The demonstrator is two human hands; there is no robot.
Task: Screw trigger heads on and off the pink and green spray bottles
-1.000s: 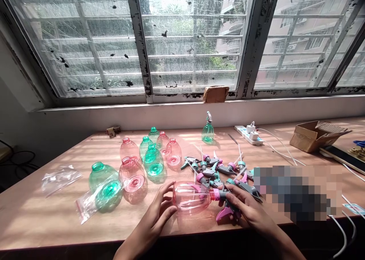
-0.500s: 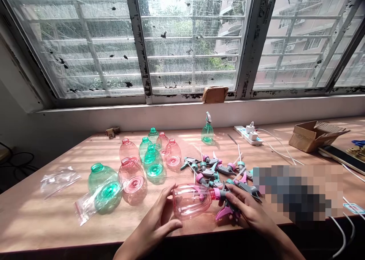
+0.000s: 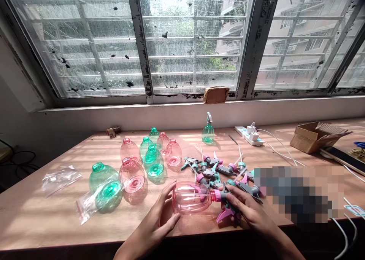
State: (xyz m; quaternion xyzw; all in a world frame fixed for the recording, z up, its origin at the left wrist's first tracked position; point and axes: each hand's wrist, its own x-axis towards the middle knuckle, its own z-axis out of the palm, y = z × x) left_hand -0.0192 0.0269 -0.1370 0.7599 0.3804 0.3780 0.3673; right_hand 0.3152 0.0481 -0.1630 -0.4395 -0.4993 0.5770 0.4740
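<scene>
A clear pink spray bottle [image 3: 191, 197] lies on its side near the front edge of the wooden table [image 3: 42, 222]. My left hand [image 3: 161, 218] cups the bottle's base, fingers curled round it. My right hand [image 3: 245, 210] grips the grey and pink trigger head [image 3: 226, 208] fitted at the bottle's neck. Just behind lies a pile of loose trigger heads [image 3: 216, 168] in pink, teal and grey with white tubes.
Several empty pink and green bottles [image 3: 148, 157] stand at centre left. A finished green spray bottle [image 3: 208, 130] stands near the wall. Plastic bags [image 3: 58, 178] lie at the left. A power strip [image 3: 248, 135] and a cardboard box [image 3: 313, 136] sit at the right, beside a blurred patch.
Both hands stay on the pink bottle. My left hand has shifted slightly along the bottle's base, and the bottle has turned a little.
</scene>
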